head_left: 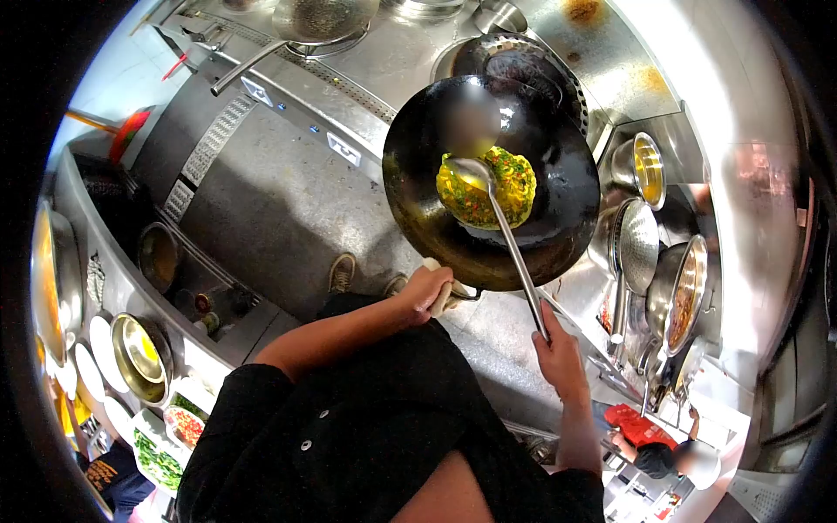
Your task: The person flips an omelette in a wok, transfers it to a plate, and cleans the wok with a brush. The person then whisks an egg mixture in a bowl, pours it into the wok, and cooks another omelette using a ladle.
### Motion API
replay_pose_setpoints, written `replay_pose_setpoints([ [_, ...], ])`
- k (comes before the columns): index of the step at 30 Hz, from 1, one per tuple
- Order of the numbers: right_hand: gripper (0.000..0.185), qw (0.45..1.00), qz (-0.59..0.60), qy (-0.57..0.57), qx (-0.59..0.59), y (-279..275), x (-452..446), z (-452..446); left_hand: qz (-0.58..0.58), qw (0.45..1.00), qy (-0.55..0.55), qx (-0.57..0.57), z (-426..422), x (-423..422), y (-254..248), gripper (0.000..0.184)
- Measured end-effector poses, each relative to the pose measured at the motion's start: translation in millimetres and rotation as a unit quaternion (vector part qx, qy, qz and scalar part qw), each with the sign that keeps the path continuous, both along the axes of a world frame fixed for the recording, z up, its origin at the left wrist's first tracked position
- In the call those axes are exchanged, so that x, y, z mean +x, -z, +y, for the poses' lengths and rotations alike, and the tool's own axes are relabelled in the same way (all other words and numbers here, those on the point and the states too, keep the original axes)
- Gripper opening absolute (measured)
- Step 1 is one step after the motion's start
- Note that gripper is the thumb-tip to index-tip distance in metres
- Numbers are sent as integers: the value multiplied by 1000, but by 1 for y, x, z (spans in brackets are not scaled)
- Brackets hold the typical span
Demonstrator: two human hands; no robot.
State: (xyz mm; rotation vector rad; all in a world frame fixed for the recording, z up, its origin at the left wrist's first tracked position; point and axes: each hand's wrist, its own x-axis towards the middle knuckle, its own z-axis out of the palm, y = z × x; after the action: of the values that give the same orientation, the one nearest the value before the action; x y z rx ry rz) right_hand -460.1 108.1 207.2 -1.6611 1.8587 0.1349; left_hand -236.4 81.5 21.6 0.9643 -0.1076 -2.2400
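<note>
A large black wok (558, 209) is tilted over the stove's front edge. My left hand (425, 295) is closed around a folded pale cloth (443, 301) at the wok's handle. In the wok lies a yellow egg mixture (510, 187) with green and orange bits. My right hand (560, 349) grips the long metal handle of a ladle (510, 240), whose bowl rests against the egg's upper left part. A blurred patch hides the wok's surface just above the egg.
A second wok (323, 19) sits at the upper left. On the right stand a bowl of yellow liquid (649, 171), a perforated strainer (639, 246) and a metal bowl (689, 296). Ingredient trays (157, 455) line the lower left. Other people (658, 453) are at the lower right and lower left.
</note>
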Motion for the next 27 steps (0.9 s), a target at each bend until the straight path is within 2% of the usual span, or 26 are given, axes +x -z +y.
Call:
replay_pose_setpoints([
  [4, 61, 991, 37, -124, -47, 8, -9, -15, -108, 989, 9, -97, -2, 2, -11, 20],
  [5, 61, 993, 53, -101, -34, 12, -6, -21, -110, 987, 3, -120, -1, 3, -11, 20],
  [7, 61, 995, 84, -56, -7, 21, 11, -33, -74, 994, -15, -73, 0, 0, -6, 16],
  [9, 61, 994, 105, -36, -17, 24, 21, -37, 2, 997, -40, 65, 0, -7, 6, 18],
  [11, 61, 995, 88, -11, -34, 29, 17, -37, 10, 998, -48, 40, 2, -5, 8, 18],
  [12, 60, 994, 70, -39, -78, 32, 6, -34, 14, 998, -50, 28, 3, -3, 6, 18],
  [16, 57, 999, 16, -10, -41, 8, -14, -28, -26, 997, -43, 66, -1, 5, -23, 15],
  [19, 57, 997, 53, -1, 47, -19, -12, -28, -23, 999, -34, 35, 0, 11, -26, 14],
  [22, 57, 997, 50, -50, 28, -17, -24, -25, -25, 999, -30, 26, 1, 15, -35, 13],
  [27, 59, 996, 68, -62, 6, 8, -20, -41, -20, 997, -55, 60, 0, 12, -38, 17],
])
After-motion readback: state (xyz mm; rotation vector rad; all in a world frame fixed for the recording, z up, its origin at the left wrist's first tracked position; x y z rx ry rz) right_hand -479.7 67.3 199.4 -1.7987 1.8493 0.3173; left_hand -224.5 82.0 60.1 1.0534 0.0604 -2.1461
